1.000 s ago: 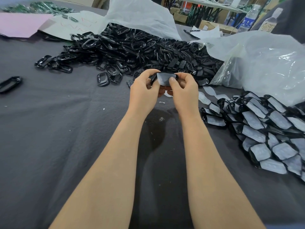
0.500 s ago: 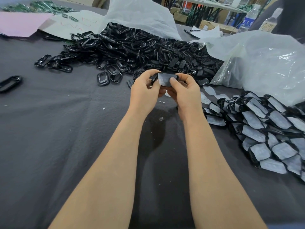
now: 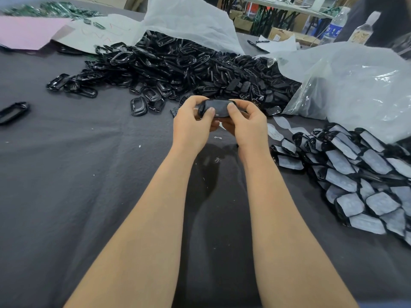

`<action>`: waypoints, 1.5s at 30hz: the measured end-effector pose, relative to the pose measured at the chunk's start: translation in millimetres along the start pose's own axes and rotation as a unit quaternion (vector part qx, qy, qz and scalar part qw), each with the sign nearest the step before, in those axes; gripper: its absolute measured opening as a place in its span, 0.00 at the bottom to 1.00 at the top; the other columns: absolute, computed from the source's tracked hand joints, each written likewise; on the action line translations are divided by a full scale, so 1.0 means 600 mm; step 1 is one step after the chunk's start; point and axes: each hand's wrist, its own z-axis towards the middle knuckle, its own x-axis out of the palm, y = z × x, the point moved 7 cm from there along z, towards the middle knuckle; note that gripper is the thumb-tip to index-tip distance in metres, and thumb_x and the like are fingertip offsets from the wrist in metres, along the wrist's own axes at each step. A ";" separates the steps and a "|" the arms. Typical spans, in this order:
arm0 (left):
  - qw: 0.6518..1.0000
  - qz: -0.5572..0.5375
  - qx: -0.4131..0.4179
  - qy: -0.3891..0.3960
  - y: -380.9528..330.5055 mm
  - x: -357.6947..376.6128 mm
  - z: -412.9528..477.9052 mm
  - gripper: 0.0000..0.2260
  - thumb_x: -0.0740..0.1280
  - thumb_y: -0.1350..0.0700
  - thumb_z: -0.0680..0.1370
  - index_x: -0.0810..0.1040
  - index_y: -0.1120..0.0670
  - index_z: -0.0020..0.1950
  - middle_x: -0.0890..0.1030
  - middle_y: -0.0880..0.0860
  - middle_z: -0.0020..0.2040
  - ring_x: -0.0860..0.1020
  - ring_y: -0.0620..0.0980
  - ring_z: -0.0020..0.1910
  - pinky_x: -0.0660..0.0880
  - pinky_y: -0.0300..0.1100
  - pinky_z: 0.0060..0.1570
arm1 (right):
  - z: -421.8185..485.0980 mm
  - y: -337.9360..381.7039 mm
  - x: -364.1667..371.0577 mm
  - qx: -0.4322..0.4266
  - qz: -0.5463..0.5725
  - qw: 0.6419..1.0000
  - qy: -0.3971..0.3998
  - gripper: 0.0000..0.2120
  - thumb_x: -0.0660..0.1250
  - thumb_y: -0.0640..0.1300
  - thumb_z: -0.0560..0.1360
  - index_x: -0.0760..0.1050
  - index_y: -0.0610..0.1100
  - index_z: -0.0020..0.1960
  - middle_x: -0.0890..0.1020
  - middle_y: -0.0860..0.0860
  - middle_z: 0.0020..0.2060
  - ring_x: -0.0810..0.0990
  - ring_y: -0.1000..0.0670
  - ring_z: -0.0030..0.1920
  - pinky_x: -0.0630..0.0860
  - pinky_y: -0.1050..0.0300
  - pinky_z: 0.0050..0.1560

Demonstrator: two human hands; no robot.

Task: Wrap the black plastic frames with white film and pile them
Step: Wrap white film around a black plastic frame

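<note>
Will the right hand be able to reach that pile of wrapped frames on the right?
Probably yes. The pile of wrapped frames lies near the right hand, with just dark cloth and flat film strips between. That hand is busy though: with the left hand it holds a black frame.

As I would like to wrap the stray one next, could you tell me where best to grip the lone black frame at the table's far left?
Pinch the lone black frame across its two long sides near the middle, coming straight down from above: it lies flat on the grey cloth, apart from the pile, and its narrow oval ring probably fits between thumb and finger.
</note>
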 end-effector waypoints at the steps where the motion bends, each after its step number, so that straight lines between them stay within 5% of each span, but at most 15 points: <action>1: 1.000 0.001 -0.002 -0.002 0.001 -0.001 0.000 0.08 0.65 0.62 0.79 0.73 0.51 0.54 0.82 0.53 0.45 0.83 0.48 0.39 0.81 0.42 0.44 | -0.001 0.001 0.000 -0.003 -0.011 1.000 -0.004 0.05 0.65 0.38 0.78 0.75 0.46 0.46 0.82 0.41 0.48 0.82 0.39 0.52 0.78 0.42 0.57; 6: 1.000 0.006 0.001 0.010 0.002 0.005 -0.002 0.08 0.66 0.62 0.79 0.72 0.48 0.51 0.82 0.50 0.40 0.82 0.45 0.35 0.81 0.43 0.44 | -0.005 0.015 -0.002 -0.067 -0.137 0.988 -0.036 0.01 0.63 0.39 0.78 0.72 0.44 0.49 0.82 0.42 0.45 0.82 0.41 0.47 0.76 0.43 0.55; 11: 1.000 0.008 0.006 0.020 -0.003 0.007 -0.005 0.12 0.65 0.62 0.79 0.70 0.45 0.45 0.82 0.51 0.39 0.81 0.43 0.34 0.82 0.43 0.45 | -0.013 0.023 -0.001 -0.097 -0.150 0.983 -0.047 0.04 0.62 0.39 0.79 0.73 0.43 0.53 0.80 0.47 0.44 0.81 0.46 0.47 0.76 0.50 0.55; 17: 1.000 -0.008 -0.003 0.004 -0.003 0.004 -0.005 0.11 0.64 0.63 0.79 0.70 0.47 0.45 0.81 0.50 0.38 0.82 0.41 0.34 0.81 0.40 0.42 | -0.021 0.034 -0.005 -0.155 -0.155 0.972 -0.087 0.05 0.63 0.36 0.77 0.72 0.39 0.53 0.75 0.57 0.36 0.75 0.61 0.37 0.68 0.74 0.41; 28: 1.000 0.019 0.020 0.013 -0.015 0.006 -0.011 0.12 0.65 0.62 0.79 0.69 0.45 0.44 0.82 0.51 0.39 0.82 0.42 0.34 0.81 0.37 0.41 | -0.016 0.022 0.006 -0.094 -0.099 0.988 -0.073 0.02 0.65 0.37 0.77 0.73 0.42 0.48 0.77 0.53 0.41 0.76 0.54 0.41 0.75 0.62 0.47; 36: 1.000 0.027 0.010 0.010 -0.015 0.008 -0.014 0.11 0.65 0.61 0.79 0.69 0.45 0.44 0.83 0.54 0.41 0.83 0.44 0.37 0.81 0.41 0.42 | -0.018 0.022 0.006 -0.102 -0.107 0.984 -0.099 0.08 0.64 0.38 0.77 0.76 0.39 0.56 0.78 0.51 0.47 0.75 0.62 0.40 0.70 0.76 0.42; 41: 0.999 0.046 0.016 0.017 -0.017 0.011 -0.015 0.12 0.65 0.62 0.79 0.69 0.45 0.44 0.83 0.55 0.41 0.83 0.49 0.39 0.82 0.47 0.44 | -0.016 0.011 0.004 -0.061 -0.051 0.991 -0.105 0.03 0.65 0.37 0.76 0.74 0.43 0.49 0.78 0.51 0.44 0.80 0.48 0.47 0.78 0.54 0.52; 45: 0.999 0.037 0.012 0.020 -0.016 0.012 -0.015 0.13 0.64 0.62 0.79 0.68 0.45 0.43 0.83 0.56 0.41 0.83 0.52 0.40 0.81 0.50 0.46 | -0.009 0.003 0.003 -0.036 -0.013 0.996 -0.087 0.07 0.66 0.36 0.75 0.71 0.46 0.44 0.76 0.50 0.42 0.77 0.50 0.44 0.79 0.50 0.52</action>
